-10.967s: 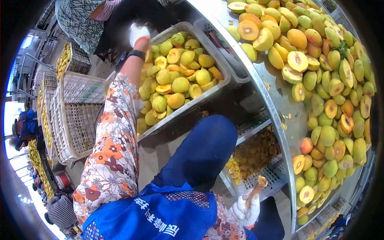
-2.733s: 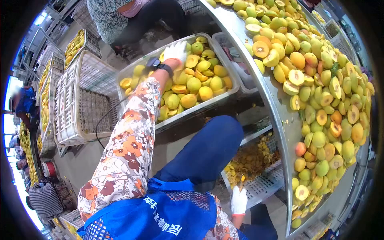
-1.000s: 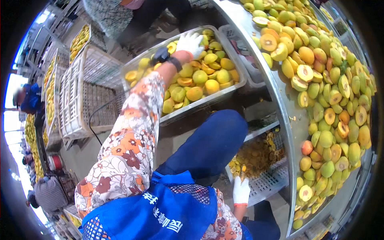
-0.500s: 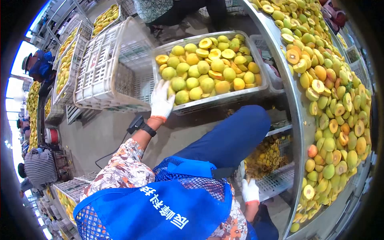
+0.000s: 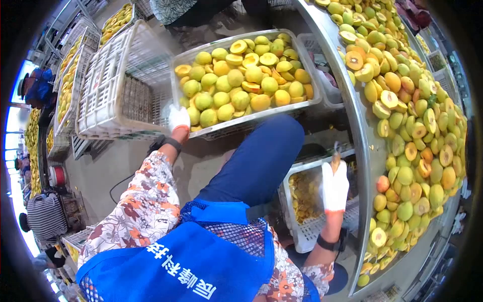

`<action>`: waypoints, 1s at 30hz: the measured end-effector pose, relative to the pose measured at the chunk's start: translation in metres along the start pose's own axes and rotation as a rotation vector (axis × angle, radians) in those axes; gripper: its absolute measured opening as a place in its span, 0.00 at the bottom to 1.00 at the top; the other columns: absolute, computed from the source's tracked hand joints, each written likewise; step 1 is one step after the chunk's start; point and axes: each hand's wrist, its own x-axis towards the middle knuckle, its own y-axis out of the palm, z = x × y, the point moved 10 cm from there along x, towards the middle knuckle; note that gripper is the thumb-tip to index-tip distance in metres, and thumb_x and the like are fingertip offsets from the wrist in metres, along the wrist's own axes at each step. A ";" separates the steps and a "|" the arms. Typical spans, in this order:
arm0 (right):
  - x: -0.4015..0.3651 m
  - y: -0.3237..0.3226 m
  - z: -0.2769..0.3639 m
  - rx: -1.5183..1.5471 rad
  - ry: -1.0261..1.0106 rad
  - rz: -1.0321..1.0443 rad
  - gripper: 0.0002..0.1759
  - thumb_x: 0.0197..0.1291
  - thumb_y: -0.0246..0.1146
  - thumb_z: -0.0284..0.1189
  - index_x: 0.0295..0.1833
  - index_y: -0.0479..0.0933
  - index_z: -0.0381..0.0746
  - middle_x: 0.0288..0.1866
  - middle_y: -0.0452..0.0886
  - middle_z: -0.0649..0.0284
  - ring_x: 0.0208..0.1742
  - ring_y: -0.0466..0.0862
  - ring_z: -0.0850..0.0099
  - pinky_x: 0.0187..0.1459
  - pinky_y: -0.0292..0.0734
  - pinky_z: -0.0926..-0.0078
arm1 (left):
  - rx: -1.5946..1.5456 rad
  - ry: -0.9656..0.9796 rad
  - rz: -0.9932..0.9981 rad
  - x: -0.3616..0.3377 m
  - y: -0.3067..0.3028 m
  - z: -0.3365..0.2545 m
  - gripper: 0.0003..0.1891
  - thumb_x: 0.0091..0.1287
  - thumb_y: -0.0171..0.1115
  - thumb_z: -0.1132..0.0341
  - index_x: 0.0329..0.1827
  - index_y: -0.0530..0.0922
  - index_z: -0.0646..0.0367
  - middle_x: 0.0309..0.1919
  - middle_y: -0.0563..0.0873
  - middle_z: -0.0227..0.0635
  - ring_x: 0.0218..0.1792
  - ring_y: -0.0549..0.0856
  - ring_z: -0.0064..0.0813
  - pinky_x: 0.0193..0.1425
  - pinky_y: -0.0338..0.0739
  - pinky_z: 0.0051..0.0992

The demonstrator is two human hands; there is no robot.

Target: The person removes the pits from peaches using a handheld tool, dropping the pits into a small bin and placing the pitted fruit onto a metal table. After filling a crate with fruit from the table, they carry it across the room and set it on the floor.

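Left hand: the white-gloved left hand [image 5: 179,118] is at the near left corner of the fruit bin, against its edge; the fingertips are washed out and partly hidden, so how tightly they curl round it can't be made out.
Right hand: the gloved right hand [image 5: 335,186] is closed round a small hand tool [image 5: 336,155] – its end pokes out past the fingers, too blurred to show its shape clearly. The hand is over the lower crate, near the table edge.
Fruit bin: the pale, rectangular fruit bin [image 5: 282,110] sits in front of the person, between the lattice crate and the metal table, well filled with yellow-green fruit [image 5: 234,78], several cut pieces showing orange flesh.
Lattice crate: a white lattice crate [image 5: 103,85] stands just beside the bin's left end, its inside walls visible.
Lower crate: a white slotted lower crate [image 5: 306,235], beside the person's knee and partly under the table, holds brownish-yellow scraps [image 5: 304,201].
Metal table: the curved metal table [image 5: 375,151] bears a long heap of halved and whole-looking fruit [image 5: 407,176].
Behind: a narrower tub [image 5: 332,95] lies between bin and table – its contents are unclear. A co-worker's patterned garment [image 5: 173,9] shows at the top.
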 end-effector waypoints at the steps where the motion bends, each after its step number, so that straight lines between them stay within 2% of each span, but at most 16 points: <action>1: 0.020 0.008 0.011 0.028 -0.006 0.023 0.28 0.70 0.63 0.45 0.66 0.70 0.36 0.40 0.84 0.40 0.39 0.86 0.47 0.43 0.79 0.56 | 0.026 0.031 -0.069 0.000 -0.003 0.001 0.25 0.70 0.58 0.57 0.65 0.73 0.63 0.56 0.84 0.59 0.58 0.82 0.61 0.63 0.75 0.48; 2: 0.042 0.017 0.019 0.035 -0.006 0.047 0.28 0.70 0.63 0.45 0.66 0.70 0.36 0.40 0.84 0.40 0.39 0.86 0.47 0.43 0.79 0.56 | 0.054 0.062 -0.148 0.004 -0.008 0.004 0.20 0.70 0.59 0.58 0.60 0.75 0.62 0.51 0.86 0.58 0.55 0.84 0.61 0.58 0.77 0.49; 4: 0.075 0.041 0.031 0.107 0.066 0.105 0.26 0.70 0.64 0.43 0.64 0.70 0.36 0.36 0.83 0.46 0.33 0.85 0.58 0.38 0.79 0.60 | 0.119 0.113 -0.173 0.001 -0.012 0.009 0.22 0.72 0.58 0.57 0.62 0.72 0.62 0.52 0.85 0.63 0.55 0.83 0.63 0.60 0.76 0.51; 5: 0.093 0.061 0.024 0.261 0.107 0.145 0.25 0.71 0.64 0.41 0.63 0.70 0.35 0.33 0.81 0.52 0.30 0.82 0.65 0.35 0.78 0.63 | 0.159 0.131 -0.187 -0.002 -0.014 -0.001 0.22 0.72 0.58 0.57 0.63 0.72 0.62 0.52 0.84 0.64 0.56 0.83 0.64 0.60 0.76 0.52; 8: 0.135 0.096 0.018 0.357 0.132 0.109 0.23 0.71 0.63 0.38 0.62 0.71 0.35 0.32 0.80 0.58 0.29 0.78 0.71 0.34 0.76 0.69 | 0.243 -0.023 -0.079 -0.011 -0.017 -0.014 0.28 0.73 0.56 0.56 0.69 0.68 0.66 0.50 0.85 0.64 0.52 0.84 0.65 0.58 0.77 0.53; 9: 0.142 0.109 0.020 0.483 0.174 0.152 0.19 0.72 0.62 0.39 0.58 0.70 0.38 0.30 0.78 0.63 0.24 0.75 0.75 0.27 0.73 0.74 | 0.258 -0.036 -0.071 -0.013 -0.018 -0.015 0.32 0.73 0.56 0.55 0.72 0.67 0.70 0.49 0.85 0.65 0.51 0.84 0.64 0.57 0.78 0.52; 12: 0.152 0.142 0.015 0.743 0.407 0.257 0.12 0.74 0.59 0.39 0.49 0.64 0.46 0.29 0.74 0.69 0.17 0.70 0.82 0.13 0.63 0.83 | 0.296 0.004 -0.116 -0.015 -0.017 -0.012 0.32 0.74 0.55 0.54 0.71 0.67 0.73 0.46 0.86 0.64 0.48 0.86 0.63 0.55 0.80 0.53; 14: 0.155 0.141 0.024 0.722 0.444 0.245 0.13 0.74 0.58 0.41 0.50 0.67 0.45 0.33 0.78 0.66 0.17 0.71 0.81 0.14 0.65 0.81 | 0.375 0.016 -0.115 -0.014 -0.015 -0.007 0.32 0.73 0.56 0.55 0.73 0.67 0.71 0.44 0.87 0.61 0.46 0.87 0.61 0.53 0.82 0.53; 16: 0.158 0.141 0.018 0.660 0.480 0.151 0.18 0.74 0.58 0.44 0.57 0.69 0.43 0.39 0.82 0.63 0.20 0.73 0.81 0.15 0.66 0.81 | 0.387 -0.091 -0.058 -0.017 -0.016 -0.008 0.32 0.74 0.55 0.54 0.74 0.67 0.70 0.42 0.88 0.60 0.44 0.88 0.60 0.50 0.82 0.53; 17: 0.160 0.144 0.015 0.635 0.494 0.161 0.22 0.73 0.58 0.45 0.60 0.69 0.41 0.41 0.82 0.62 0.21 0.73 0.81 0.16 0.65 0.81 | 0.403 0.004 -0.106 -0.016 -0.012 -0.004 0.34 0.74 0.54 0.53 0.75 0.64 0.70 0.38 0.88 0.58 0.41 0.88 0.59 0.47 0.83 0.53; 18: 0.160 0.146 0.016 0.633 0.518 0.158 0.23 0.73 0.59 0.46 0.61 0.69 0.40 0.40 0.82 0.62 0.21 0.72 0.81 0.16 0.64 0.81 | 0.419 0.005 -0.140 -0.016 -0.012 -0.005 0.31 0.75 0.54 0.52 0.72 0.67 0.68 0.34 0.88 0.56 0.36 0.88 0.59 0.43 0.83 0.53; 19: 0.164 0.149 0.018 0.636 0.535 0.142 0.25 0.72 0.60 0.46 0.62 0.69 0.39 0.40 0.81 0.61 0.20 0.72 0.81 0.17 0.63 0.81 | 0.328 -0.169 0.015 -0.019 -0.017 -0.018 0.29 0.76 0.54 0.54 0.71 0.65 0.66 0.45 0.86 0.64 0.46 0.85 0.65 0.51 0.79 0.56; 25: 0.171 0.162 0.016 0.532 0.581 0.010 0.29 0.71 0.64 0.45 0.64 0.67 0.35 0.36 0.78 0.63 0.20 0.71 0.80 0.15 0.59 0.81 | 0.302 -0.226 0.055 -0.017 -0.018 -0.013 0.26 0.76 0.55 0.55 0.67 0.66 0.64 0.44 0.86 0.65 0.45 0.85 0.67 0.49 0.79 0.57; 27: 0.171 0.162 0.008 0.493 0.590 -0.008 0.29 0.71 0.64 0.44 0.65 0.67 0.35 0.34 0.77 0.63 0.20 0.71 0.80 0.15 0.60 0.81 | 0.288 -0.151 0.003 -0.020 -0.019 -0.020 0.25 0.76 0.55 0.55 0.67 0.66 0.63 0.44 0.86 0.64 0.44 0.85 0.67 0.48 0.80 0.57; 28: 0.170 0.160 0.011 0.482 0.605 0.002 0.29 0.71 0.64 0.44 0.65 0.66 0.35 0.34 0.77 0.63 0.19 0.70 0.80 0.16 0.60 0.80 | 0.325 -0.190 0.063 -0.019 -0.017 -0.019 0.27 0.76 0.55 0.54 0.70 0.65 0.64 0.44 0.86 0.63 0.43 0.85 0.66 0.49 0.80 0.56; 30: 0.172 0.158 0.020 0.483 0.639 0.023 0.29 0.71 0.63 0.43 0.65 0.65 0.35 0.32 0.78 0.64 0.19 0.69 0.79 0.16 0.61 0.78 | 0.311 -0.133 0.086 -0.016 -0.016 -0.018 0.29 0.76 0.54 0.52 0.71 0.66 0.64 0.43 0.87 0.62 0.42 0.86 0.63 0.47 0.81 0.55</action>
